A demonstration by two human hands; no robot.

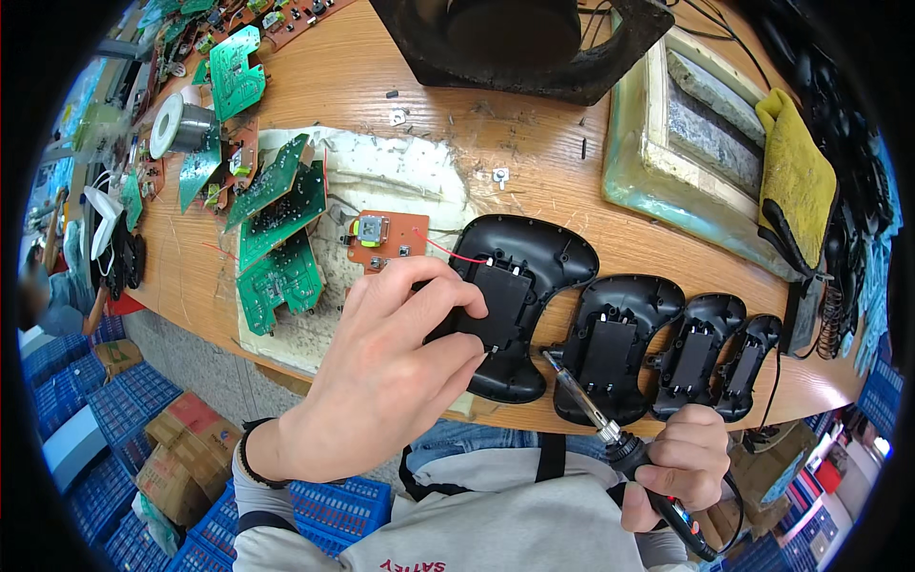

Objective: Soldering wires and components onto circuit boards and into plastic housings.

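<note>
Currently, four black plastic shells are arranged in a row along the near edge of the bench (543,143), hollow sides up. The left hand (400,357) is positioned over the leftmost shell (557,262), fingers bent, with fingertips at its black rectangular compartment (505,297); whether they pinch anything cannot be determined. The right hand (681,462) is closed around the handle of the soldering iron (621,450); the iron slants up and to the left, its tip near the gap between the leftmost shell and the second shell (615,353). A red wire (443,250) runs from the orange circuit board (405,229) to the top of the compartment. The orange circuit board rests on the white pad (391,167), right of several green circuit boards (276,286). A solder spool (181,126) is located farther left.
</note>
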